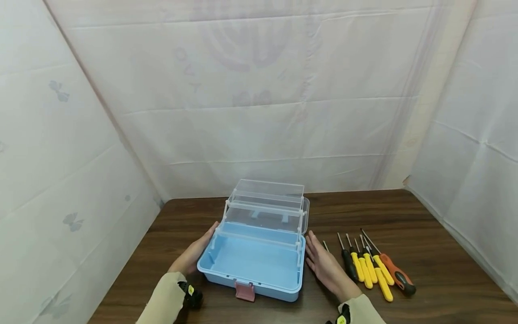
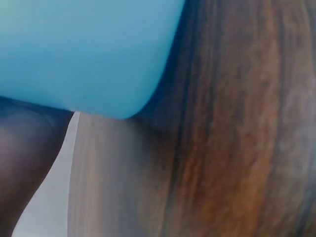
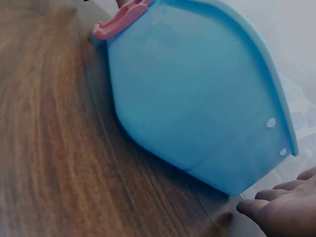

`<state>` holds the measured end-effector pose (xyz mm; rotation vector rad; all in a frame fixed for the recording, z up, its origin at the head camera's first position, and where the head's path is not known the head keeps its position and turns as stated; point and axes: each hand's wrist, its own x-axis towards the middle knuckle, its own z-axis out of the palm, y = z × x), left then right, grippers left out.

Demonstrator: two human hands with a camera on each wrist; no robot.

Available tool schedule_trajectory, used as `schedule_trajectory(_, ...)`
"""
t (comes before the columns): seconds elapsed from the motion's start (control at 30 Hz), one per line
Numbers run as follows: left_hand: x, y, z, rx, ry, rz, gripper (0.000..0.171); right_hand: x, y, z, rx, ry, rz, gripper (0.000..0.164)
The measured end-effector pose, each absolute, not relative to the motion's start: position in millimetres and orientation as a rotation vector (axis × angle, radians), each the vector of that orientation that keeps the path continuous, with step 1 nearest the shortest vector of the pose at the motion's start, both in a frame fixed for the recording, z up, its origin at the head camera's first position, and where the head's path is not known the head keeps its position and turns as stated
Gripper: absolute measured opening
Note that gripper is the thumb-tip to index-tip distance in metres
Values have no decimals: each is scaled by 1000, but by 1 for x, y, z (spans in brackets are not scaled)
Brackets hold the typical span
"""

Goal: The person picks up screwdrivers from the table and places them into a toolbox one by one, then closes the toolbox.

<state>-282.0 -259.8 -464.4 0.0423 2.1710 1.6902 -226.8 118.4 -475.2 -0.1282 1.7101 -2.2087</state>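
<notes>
A light blue toolbox [image 1: 259,263] with its clear lid [image 1: 267,218] and hinged clear trays raised stands on the table, a pink latch [image 1: 245,291] at its front. My left hand [image 1: 196,252] lies along the toolbox's left side, fingers extended forward against it. Beside the right side is my right hand [image 1: 327,269], its fingers straight and its palm turned toward the box. In the right wrist view the fingertips of that hand [image 3: 289,210] appear close to the box's rear corner. Neither hand curls round anything.
To the right, several screwdrivers lie bunched: yellow-handled ones [image 1: 370,267], a black-handled one [image 1: 349,265] and an orange-and-black one [image 1: 398,274]. Another tip [image 1: 325,245] shows behind my right hand. White sheeting [image 1: 251,112] walls in the dark wooden table [image 1: 437,270] at the back and sides.
</notes>
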Motion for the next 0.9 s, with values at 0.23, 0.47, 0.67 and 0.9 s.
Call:
schedule_trajectory(0.23,-281,-260,-470,74,2225,1674,70,-229,114,-480,-135,1699,-2159,70)
schedule_trajectory(0.47,-280,-259,-472,68,2233,1670,61,-229,112,-484,-91,1692,-2149,77)
schedule_trajectory(0.67,-278,-259,-469,60,2231,1674,58,-229,111,-486,-84,1735,-2121,79)
schedule_trajectory(0.9,-276,-256,-471,40,2236,1687,59,-229,113,-485,-108,1810,-2080,75)
